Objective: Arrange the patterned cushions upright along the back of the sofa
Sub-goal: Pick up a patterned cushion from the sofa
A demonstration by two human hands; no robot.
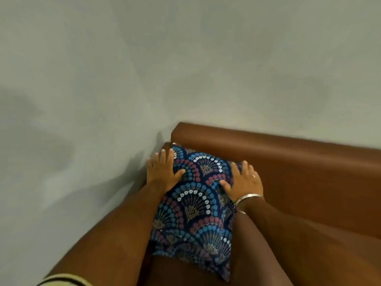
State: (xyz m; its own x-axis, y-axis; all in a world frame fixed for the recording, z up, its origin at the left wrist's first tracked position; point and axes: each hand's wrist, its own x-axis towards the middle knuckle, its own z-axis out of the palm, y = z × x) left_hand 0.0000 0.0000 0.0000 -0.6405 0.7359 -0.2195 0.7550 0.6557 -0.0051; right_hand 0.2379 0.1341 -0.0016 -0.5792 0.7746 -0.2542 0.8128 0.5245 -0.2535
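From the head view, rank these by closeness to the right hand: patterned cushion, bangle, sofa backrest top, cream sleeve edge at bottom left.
1. The patterned cushion: directly under the right hand, which presses on its right side. The bangle, on that hand's own wrist, is too close to rank apart.
2. Sofa backrest top: behind and above the hand.
3. Cream sleeve edge: far bottom left.

Hidden and cut-off parts

The sofa (288, 162) is cut off by the right and bottom edges, and its seat is largely covered by the forearms. The cushion (198, 203) is hidden at both sides under the hands, and its lower corner is blurred.
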